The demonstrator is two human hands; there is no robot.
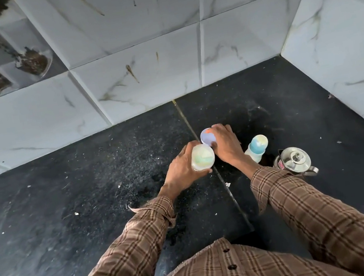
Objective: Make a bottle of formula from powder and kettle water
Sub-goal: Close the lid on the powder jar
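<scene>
Black speckled stone bench [88, 189] carries everything near its back right corner. The left hand [181, 169] is clamped around a pale round container [202, 157]; the right hand [226, 147] grips a white lid [207, 138] just behind it. A blue-capped baby bottle [257, 147] and a shiny steel kettle [296, 162] stand just right of the hands.

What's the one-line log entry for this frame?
left hand: holds tub | right hand: holds lid | bottle, kettle: untouched on counter

White marble-veined wall tiles [135, 37] fill the upper frame – stained, meeting at a corner upper right; a speckled black countertop [76, 191] spreads below.
</scene>
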